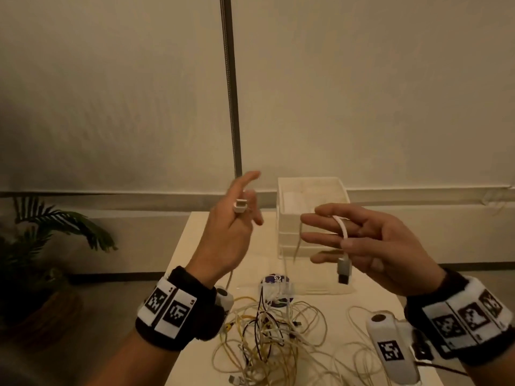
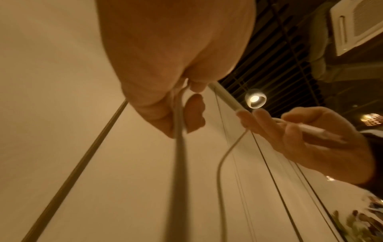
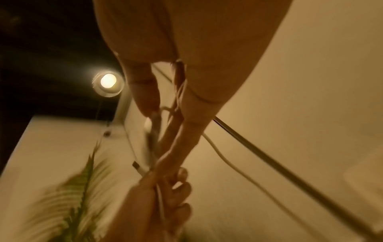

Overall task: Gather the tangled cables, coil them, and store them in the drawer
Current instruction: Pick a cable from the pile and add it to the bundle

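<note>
A tangle of white, yellow and black cables (image 1: 267,330) lies on the pale table (image 1: 200,246). Both hands are raised above it. My left hand (image 1: 245,210) grips a white cable just below its flat white connector (image 1: 241,206), index finger stretched up. The cable (image 2: 178,139) drops straight down from that fist. My right hand (image 1: 334,238) pinches another white cable end (image 1: 341,227) under the thumb, other fingers extended. Its grey USB plug (image 1: 344,270) hangs below. I cannot tell whether both ends belong to one cable. The translucent drawer unit (image 1: 312,190) stands behind the hands.
A small purple-and-white round item (image 1: 274,282) sits on the table just beyond the tangle. More loose white cable (image 1: 359,330) trails at the front right. A potted plant (image 1: 41,232) stands on the floor to the left. The wall is close behind the table.
</note>
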`<act>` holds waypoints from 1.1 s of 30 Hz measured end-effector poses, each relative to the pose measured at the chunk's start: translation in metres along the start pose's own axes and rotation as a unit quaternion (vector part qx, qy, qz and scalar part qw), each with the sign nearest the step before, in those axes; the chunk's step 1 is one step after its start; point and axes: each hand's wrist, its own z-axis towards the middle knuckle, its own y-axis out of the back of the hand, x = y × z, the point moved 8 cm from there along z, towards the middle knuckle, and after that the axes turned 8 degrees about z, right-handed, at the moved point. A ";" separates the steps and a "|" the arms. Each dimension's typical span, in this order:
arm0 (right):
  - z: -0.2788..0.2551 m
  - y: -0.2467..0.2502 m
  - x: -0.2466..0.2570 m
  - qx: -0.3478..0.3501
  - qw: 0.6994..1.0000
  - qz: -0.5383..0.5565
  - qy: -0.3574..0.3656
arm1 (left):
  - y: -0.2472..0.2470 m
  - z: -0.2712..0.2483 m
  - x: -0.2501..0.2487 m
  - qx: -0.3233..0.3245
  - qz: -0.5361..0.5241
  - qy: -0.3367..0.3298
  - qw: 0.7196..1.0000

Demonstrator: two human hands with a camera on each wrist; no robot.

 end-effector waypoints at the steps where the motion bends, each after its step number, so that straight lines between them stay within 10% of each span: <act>1: 0.002 -0.007 -0.001 0.025 1.000 -0.005 0.000 | -0.005 -0.003 -0.009 0.023 -0.026 -0.029 0.999; 7: 0.014 -0.028 -0.014 0.071 0.986 0.127 -0.076 | -0.009 -0.006 -0.027 0.052 -0.150 -0.034 0.987; 11: 0.018 -0.025 -0.017 -0.013 0.991 -0.137 -0.007 | -0.009 -0.007 -0.034 0.091 -0.148 -0.057 0.983; 16: 0.027 -0.025 -0.018 -0.079 0.976 -0.194 0.066 | -0.020 -0.012 -0.031 0.168 -0.264 -0.017 0.950; 22: 0.037 -0.038 -0.050 -0.044 0.997 0.015 0.067 | -0.030 -0.013 -0.026 0.199 -0.389 0.034 0.899; 27: 0.041 -0.039 -0.060 -0.079 0.994 0.062 0.033 | -0.030 -0.013 -0.027 0.193 -0.288 0.017 0.938; 33: 0.036 -0.035 -0.044 -0.119 0.959 -0.249 0.060 | -0.033 -0.012 -0.023 0.140 -0.156 0.039 0.977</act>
